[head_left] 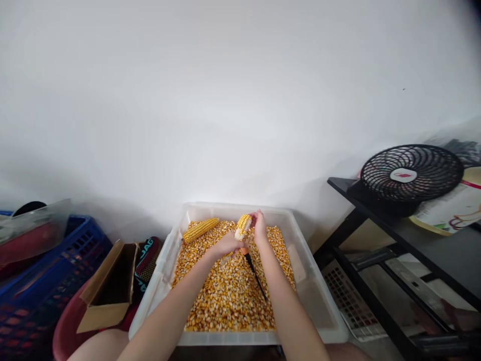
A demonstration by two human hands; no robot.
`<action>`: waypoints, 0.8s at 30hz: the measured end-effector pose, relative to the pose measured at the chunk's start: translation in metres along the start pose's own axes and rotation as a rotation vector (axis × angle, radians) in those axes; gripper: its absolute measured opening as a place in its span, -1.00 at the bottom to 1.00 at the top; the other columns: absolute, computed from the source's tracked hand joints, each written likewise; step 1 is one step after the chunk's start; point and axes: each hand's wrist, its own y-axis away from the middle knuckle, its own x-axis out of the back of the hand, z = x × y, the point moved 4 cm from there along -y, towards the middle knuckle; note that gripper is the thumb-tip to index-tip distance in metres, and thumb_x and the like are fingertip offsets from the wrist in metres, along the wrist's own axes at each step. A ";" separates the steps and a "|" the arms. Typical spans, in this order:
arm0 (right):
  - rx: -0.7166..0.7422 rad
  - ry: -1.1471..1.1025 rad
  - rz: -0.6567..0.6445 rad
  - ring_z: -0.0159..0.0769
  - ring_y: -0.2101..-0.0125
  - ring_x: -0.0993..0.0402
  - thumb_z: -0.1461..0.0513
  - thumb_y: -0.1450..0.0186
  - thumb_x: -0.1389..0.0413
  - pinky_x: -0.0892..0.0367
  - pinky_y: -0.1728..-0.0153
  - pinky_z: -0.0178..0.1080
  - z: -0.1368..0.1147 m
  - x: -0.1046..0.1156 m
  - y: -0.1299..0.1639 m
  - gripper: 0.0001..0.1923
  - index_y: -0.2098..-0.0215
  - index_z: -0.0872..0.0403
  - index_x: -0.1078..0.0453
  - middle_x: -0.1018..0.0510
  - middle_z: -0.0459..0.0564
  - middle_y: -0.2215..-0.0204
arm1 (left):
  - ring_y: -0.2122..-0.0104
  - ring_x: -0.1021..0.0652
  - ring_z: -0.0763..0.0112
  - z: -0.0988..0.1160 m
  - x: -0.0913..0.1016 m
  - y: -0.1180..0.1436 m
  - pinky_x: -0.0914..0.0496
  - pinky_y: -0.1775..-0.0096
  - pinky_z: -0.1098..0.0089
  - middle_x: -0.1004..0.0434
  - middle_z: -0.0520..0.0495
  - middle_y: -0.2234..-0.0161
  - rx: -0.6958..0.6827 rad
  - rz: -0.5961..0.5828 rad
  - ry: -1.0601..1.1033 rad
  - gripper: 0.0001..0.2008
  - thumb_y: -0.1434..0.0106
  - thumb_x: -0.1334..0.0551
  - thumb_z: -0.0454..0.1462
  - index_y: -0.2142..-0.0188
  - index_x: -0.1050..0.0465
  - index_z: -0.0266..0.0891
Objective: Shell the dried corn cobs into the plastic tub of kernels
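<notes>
A partly stripped corn cob [243, 226] stands tilted above the bin, yellow kernels on its top and a pale bare patch lower down. My left hand [228, 243] is closed round its lower end. Against the cob's upper right side, my right hand [260, 228] presses with bent fingers. Just below the left hand is a tool with an orange handle [245, 250] and a thin black shaft, pointing down over the kernels; its kind is unclear. Loose corn kernels [229, 296] fill much of the whitish plastic bin [319, 306]. A full ear of corn [201, 229] lies on them at the back left.
On the left stand a blue crate [48, 271], an open cardboard box [108, 286] and a red tub [69, 311]. A black rack [361, 200] at the right carries a black fan [411, 173]. Behind the bin rises a white wall [233, 100].
</notes>
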 end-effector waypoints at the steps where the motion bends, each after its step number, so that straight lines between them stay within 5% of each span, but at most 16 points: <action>1: -0.028 -0.014 -0.019 -0.35 0.66 -0.32 -0.11 -0.16 0.12 -0.21 0.61 -0.31 0.001 -0.004 0.002 -0.52 0.63 0.07 -0.28 -0.40 -0.11 0.71 | 0.70 -0.30 0.55 -0.001 0.002 -0.001 -0.20 0.64 0.51 -0.37 0.03 0.61 0.009 0.043 -0.029 -0.90 -0.04 -0.19 -0.30 0.44 -0.36 -0.33; 4: -0.079 -0.073 -0.034 -0.37 0.66 -0.32 -0.12 -0.15 0.09 -0.22 0.61 -0.32 0.007 -0.016 0.009 -0.56 0.56 0.06 -0.26 -0.40 -0.13 0.68 | 0.65 -0.40 0.47 -0.002 0.005 -0.002 -0.26 0.56 0.48 -0.43 -0.03 0.57 0.029 0.253 -0.213 -0.88 -0.07 -0.17 -0.31 0.38 -0.39 -0.32; 7: -0.022 -0.064 0.098 -0.38 0.68 -0.28 -0.10 -0.18 0.11 -0.21 0.62 -0.32 0.012 -0.018 0.014 -0.59 0.54 0.04 -0.23 -0.34 -0.18 0.71 | 0.45 -0.51 0.37 0.001 0.000 -0.001 -0.29 0.43 0.49 -0.50 -0.11 0.48 0.012 0.409 -0.392 -0.90 -0.05 -0.17 -0.36 0.39 -0.43 -0.31; 13: 0.160 0.075 0.187 -0.41 0.65 -0.22 -0.04 -0.21 0.12 -0.15 0.58 -0.34 0.012 -0.009 0.014 -0.64 0.53 0.04 -0.22 -0.30 -0.21 0.71 | 0.69 -0.30 0.55 -0.004 -0.017 -0.006 -0.19 0.59 0.51 -0.36 0.03 0.67 0.062 0.160 -0.058 -0.93 -0.01 -0.15 -0.41 0.57 -0.34 -0.32; 20: 0.117 0.063 0.089 -0.41 0.64 -0.25 -0.05 -0.18 0.06 -0.18 0.58 -0.35 0.005 0.000 -0.001 -0.61 0.56 0.06 -0.27 -0.34 -0.18 0.70 | 0.58 -0.38 0.48 0.011 -0.009 0.003 -0.28 0.50 0.46 -0.42 -0.03 0.57 -0.067 -0.100 0.130 -0.89 0.00 -0.21 -0.30 0.48 -0.39 -0.36; 22: 0.087 0.056 0.069 -0.39 0.63 -0.30 -0.08 -0.15 0.04 -0.20 0.57 -0.35 0.001 0.003 -0.005 -0.59 0.56 0.08 -0.30 -0.39 -0.15 0.68 | 0.49 -0.43 0.43 0.014 -0.002 0.003 -0.31 0.43 0.45 -0.46 -0.05 0.48 -0.124 -0.028 0.080 -0.81 -0.01 -0.22 -0.27 0.38 -0.41 -0.38; 24: 0.082 0.022 0.048 -0.37 0.62 -0.34 -0.10 -0.14 0.03 -0.23 0.57 -0.33 -0.003 0.003 -0.004 -0.57 0.57 0.08 -0.30 -0.42 -0.12 0.68 | 0.44 -0.45 0.41 0.012 0.005 0.001 -0.31 0.39 0.46 -0.47 -0.06 0.41 -0.133 0.163 -0.016 -0.74 0.02 -0.24 -0.28 0.29 -0.40 -0.37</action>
